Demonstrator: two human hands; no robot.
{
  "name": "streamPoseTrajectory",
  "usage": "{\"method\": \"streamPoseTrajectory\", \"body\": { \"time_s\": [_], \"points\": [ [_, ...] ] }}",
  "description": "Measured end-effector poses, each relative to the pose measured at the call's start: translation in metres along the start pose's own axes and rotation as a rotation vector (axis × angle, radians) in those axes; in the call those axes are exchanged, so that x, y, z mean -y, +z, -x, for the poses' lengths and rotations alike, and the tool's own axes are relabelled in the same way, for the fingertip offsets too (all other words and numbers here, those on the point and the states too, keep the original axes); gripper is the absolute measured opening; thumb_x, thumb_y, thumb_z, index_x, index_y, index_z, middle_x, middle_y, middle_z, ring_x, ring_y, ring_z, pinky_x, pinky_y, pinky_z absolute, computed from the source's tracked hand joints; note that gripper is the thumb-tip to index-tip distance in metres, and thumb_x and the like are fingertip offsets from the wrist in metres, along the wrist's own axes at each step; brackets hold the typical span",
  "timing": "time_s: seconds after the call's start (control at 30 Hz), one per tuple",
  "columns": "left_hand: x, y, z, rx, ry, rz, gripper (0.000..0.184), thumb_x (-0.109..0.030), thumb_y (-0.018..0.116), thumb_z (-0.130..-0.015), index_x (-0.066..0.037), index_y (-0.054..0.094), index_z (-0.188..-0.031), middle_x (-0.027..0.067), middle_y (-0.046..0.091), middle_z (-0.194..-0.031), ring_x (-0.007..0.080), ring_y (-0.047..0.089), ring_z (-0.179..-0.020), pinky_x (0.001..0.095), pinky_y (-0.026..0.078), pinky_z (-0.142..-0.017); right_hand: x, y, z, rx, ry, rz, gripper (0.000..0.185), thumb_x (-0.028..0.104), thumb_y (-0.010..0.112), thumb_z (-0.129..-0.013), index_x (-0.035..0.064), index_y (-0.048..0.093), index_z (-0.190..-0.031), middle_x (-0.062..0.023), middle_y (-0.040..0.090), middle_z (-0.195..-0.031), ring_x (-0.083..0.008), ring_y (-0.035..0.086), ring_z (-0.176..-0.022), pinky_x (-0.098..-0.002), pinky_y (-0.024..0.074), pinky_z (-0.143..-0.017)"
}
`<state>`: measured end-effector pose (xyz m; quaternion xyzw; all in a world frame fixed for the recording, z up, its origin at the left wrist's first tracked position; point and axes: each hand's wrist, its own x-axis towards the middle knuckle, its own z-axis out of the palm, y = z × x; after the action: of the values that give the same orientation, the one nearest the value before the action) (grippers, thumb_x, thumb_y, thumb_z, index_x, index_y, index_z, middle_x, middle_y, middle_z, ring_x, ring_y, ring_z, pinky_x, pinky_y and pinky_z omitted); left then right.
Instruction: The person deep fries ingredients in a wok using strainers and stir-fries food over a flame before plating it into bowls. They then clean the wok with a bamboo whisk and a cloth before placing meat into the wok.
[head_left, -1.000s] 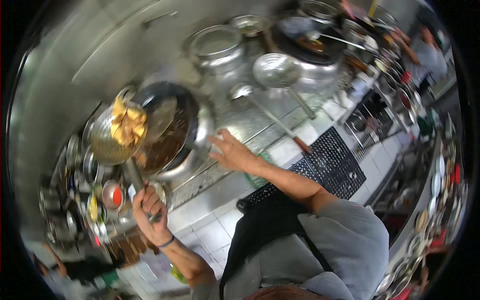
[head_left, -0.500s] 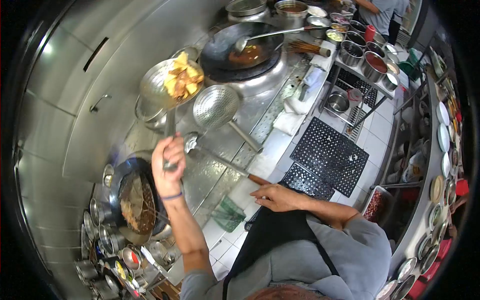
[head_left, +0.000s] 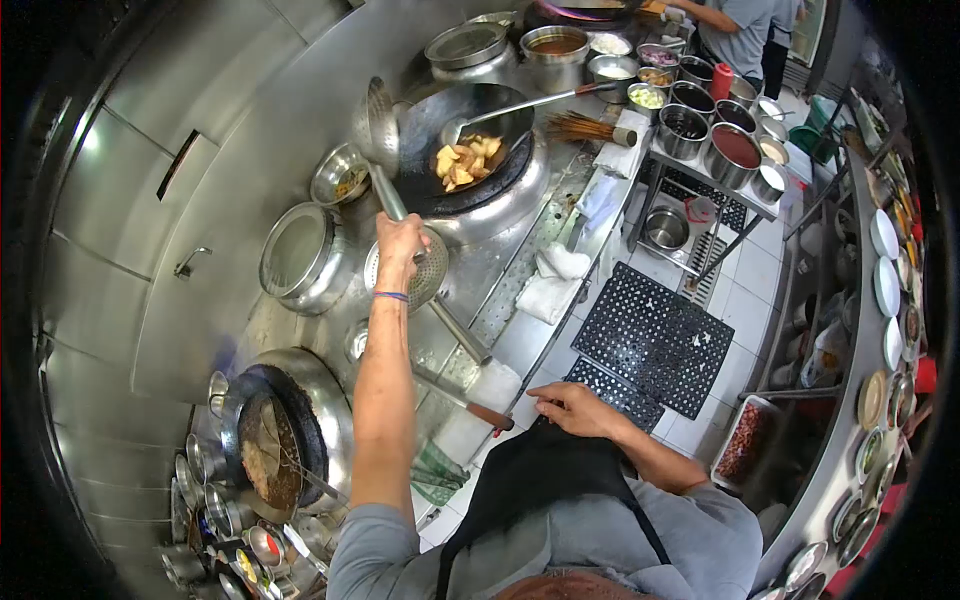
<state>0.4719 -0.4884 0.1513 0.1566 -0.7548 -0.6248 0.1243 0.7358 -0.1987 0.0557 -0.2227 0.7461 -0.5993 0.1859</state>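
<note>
My left hand (head_left: 400,241) is closed around the handle of a skimmer (head_left: 376,118), whose bowl is tipped on its side at the left rim of a large wok (head_left: 410,118). Golden fried chunks (head_left: 467,162) lie in that wok beside a ladle (head_left: 520,106), its handle resting over the rim. Partly behind my left hand, a second perforated skimmer (head_left: 431,268) lies on the steel counter. My right hand (head_left: 580,408), fingers loosely apart and holding nothing, is just right of the wooden handle end of another ladle (head_left: 490,416).
At lower left, a second wok (head_left: 318,450) holds dark oil, frying food and a wire strainer. Lidded pots (head_left: 297,250) stand along the wall. Sauce pots (head_left: 735,148) fill the right-hand stand. A bamboo brush (head_left: 585,128) lies on the counter edge. Another person (head_left: 740,35) stands at the back.
The left-hand skimmer has moved up and forward and tipped over; its golden chunks are now in the wok. My right hand has come off the ladle's wooden handle.
</note>
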Motion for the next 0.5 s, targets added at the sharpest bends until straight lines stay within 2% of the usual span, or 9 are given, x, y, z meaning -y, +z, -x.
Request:
{"method": "streamPoseTrajectory", "body": {
  "time_s": [0.1, 0.23, 0.37, 0.43, 0.5],
  "points": [
    [-0.024, -0.03, 0.024, -0.024, 0.01, -0.043, 0.029, 0.0, 0.059, -0.08, 0.0, 0.038, -0.101, 0.0072, 0.053, -0.066, 0.0131, 0.052, -0.045, 0.0302, 0.044, -0.036, 0.015, -0.01, -0.011, 0.098, 0.066, 0.033, 0.033, 0.016, 0.059, -0.096, -0.0018, 0.062, -0.123, -0.0209, 0.069, -0.108, -0.0301, 0.069, -0.093, -0.0362, 0.0531, -0.082],
    [-0.036, -0.075, 0.082, -0.092, -0.027, 0.058, 0.041, -0.004, 0.059, -0.082, 0.003, 0.038, -0.117, 0.0063, 0.054, -0.067, 0.0122, 0.052, -0.045, 0.0291, 0.044, -0.037, 0.017, 0.0, -0.036, 0.231, 0.137, -0.031, 0.031, 0.016, 0.06, -0.096, -0.0021, 0.064, -0.121, -0.0216, 0.069, -0.104, -0.03, 0.068, -0.088, -0.0362, 0.0533, -0.079],
    [-0.038, -0.135, 0.14, -0.127, 0.041, 0.163, 0.045, -0.004, 0.064, -0.082, -0.002, 0.041, -0.12, 0.0035, 0.054, -0.064, 0.0133, 0.052, -0.046, 0.0297, 0.043, -0.038, 0.03, 0.015, -0.063, 0.354, 0.006, 0.047, 0.03, 0.01, 0.062, -0.094, -0.0022, 0.064, -0.121, -0.0201, 0.069, -0.098, -0.0264, 0.066, -0.079, -0.0337, 0.0523, -0.071],
    [-0.053, -0.161, 0.179, -0.288, -0.024, 0.194, 0.044, -0.003, 0.064, -0.082, -0.003, 0.042, -0.12, 0.0034, 0.054, -0.065, 0.0132, 0.052, -0.046, 0.0294, 0.042, -0.038, 0.03, 0.026, -0.075, 0.43, 0.035, 0.079, 0.03, 0.009, 0.064, -0.093, -0.0014, 0.065, -0.12, -0.0195, 0.069, -0.1, -0.0238, 0.065, -0.077, -0.0308, 0.0514, -0.07],
    [-0.05, -0.203, 0.22, -0.421, -0.027, 0.22, 0.042, -0.002, 0.064, -0.083, -0.003, 0.042, -0.119, 0.0031, 0.054, -0.065, 0.0133, 0.052, -0.045, 0.0295, 0.043, -0.038, 0.043, 0.039, -0.09, 0.472, -0.076, 0.11, 0.029, 0.008, 0.064, -0.092, -0.0011, 0.065, -0.12, -0.0196, 0.069, -0.099, -0.0236, 0.065, -0.078, -0.0313, 0.0516, -0.07]
  ]
}}
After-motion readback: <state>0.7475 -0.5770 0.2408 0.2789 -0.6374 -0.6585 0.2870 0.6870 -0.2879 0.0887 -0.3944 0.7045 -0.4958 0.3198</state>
